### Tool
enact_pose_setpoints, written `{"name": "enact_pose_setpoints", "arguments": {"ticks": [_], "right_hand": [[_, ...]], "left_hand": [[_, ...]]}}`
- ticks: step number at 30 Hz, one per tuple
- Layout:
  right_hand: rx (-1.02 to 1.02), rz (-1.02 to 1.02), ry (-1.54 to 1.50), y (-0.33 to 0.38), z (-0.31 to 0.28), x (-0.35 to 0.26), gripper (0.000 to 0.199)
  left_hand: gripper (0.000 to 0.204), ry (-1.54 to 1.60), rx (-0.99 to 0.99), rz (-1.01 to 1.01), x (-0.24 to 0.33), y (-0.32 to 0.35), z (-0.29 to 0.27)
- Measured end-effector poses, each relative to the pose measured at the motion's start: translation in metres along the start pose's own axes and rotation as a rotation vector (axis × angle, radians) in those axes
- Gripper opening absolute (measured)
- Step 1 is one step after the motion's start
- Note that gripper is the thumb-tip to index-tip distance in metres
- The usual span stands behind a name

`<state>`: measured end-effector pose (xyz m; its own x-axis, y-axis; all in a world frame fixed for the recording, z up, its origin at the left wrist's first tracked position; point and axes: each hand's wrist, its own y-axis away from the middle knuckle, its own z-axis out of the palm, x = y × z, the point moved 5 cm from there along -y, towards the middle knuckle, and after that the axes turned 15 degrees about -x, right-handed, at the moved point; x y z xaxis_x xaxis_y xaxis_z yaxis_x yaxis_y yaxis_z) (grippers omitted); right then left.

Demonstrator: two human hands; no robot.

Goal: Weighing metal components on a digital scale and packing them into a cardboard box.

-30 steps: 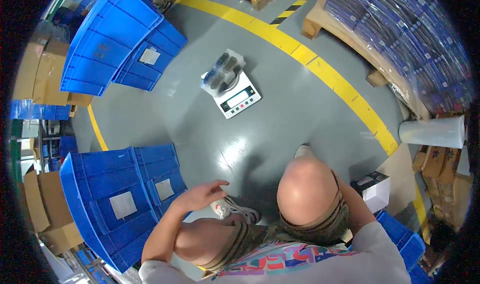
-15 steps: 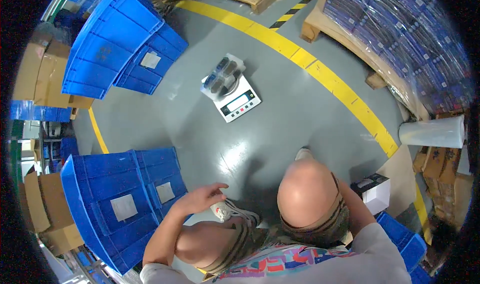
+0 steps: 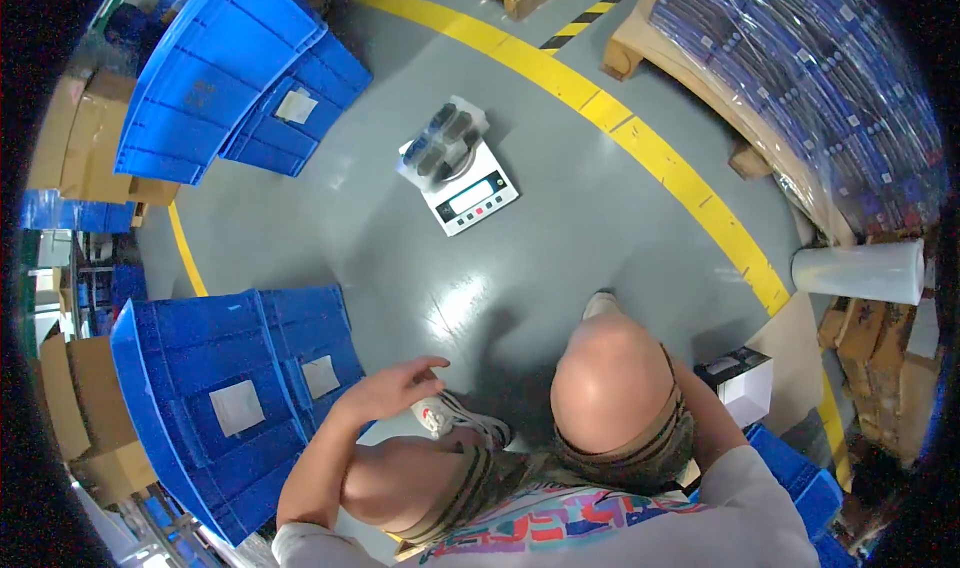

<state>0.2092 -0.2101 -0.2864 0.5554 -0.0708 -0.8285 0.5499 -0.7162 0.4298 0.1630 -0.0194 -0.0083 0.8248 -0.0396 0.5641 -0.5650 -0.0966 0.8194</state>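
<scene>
Only the view has shifted slightly. The left hand [image 3: 398, 389] — loosely open, empty — hangs beyond the left knee [image 3: 378, 480], seemingly at rest; the right hand is hidden, state untellable. Far on the floor [image 3: 600, 218], 1 scale [image 3: 477, 182] bears a clear tray [image 3: 443, 146], display [image 3: 471, 198] facing near, presumably for reading.

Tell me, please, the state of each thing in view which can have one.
Left hand: empty, fingers loosely curled.
Right hand: not visible.
Digital scale: on floor, loaded; display unreadable.
Clear plastic tray: on scale, holding dark pieces.
Palletised goods: wrapped in clear film.
Blue bins, lower left: paper sheets attached.
</scene>
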Motion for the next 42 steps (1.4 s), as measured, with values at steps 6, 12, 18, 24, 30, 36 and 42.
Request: {"name": "enact_pose_setpoints", "arguments": {"ticks": [6,12,18,24,30,36,42], "right_hand": [[0.051,0.035,0.018,0.001,-0.007,-0.002,0.034],[0.116,0.067,0.041,0.001,-0.03,-0.006,0.034],[0.215,0.098,0.072,-0.004,-0.08,-0.018,0.035],[0.457,0.383,0.123,0.052,-0.162,0.058,0.035],[0.277,0.44,-0.728,0.161,-0.28,0.038,0.017],[0.692,0.358,-0.499,0.122,-0.208,0.166,0.019],[0.87,-0.177,0.004,0.025,-0.139,0.196,0.022]], "left_hand": [[0.048,0.02,-0.03,0.02,-0.001,-0.001,-0.002],[0.046,0.004,-0.006,0.043,0.001,0.0,-0.007],[0.043,-0.005,0.005,0.024,-0.002,0.003,-0.007],[0.048,0.045,0.041,0.047,0.0,-0.014,-0.012],[0.072,0.212,0.356,0.409,-0.092,-0.044,-0.073],[0.063,-0.377,0.741,0.747,-0.043,-0.089,-0.186],[0.062,0.277,0.301,0.124,-0.019,-0.01,-0.091]]}}
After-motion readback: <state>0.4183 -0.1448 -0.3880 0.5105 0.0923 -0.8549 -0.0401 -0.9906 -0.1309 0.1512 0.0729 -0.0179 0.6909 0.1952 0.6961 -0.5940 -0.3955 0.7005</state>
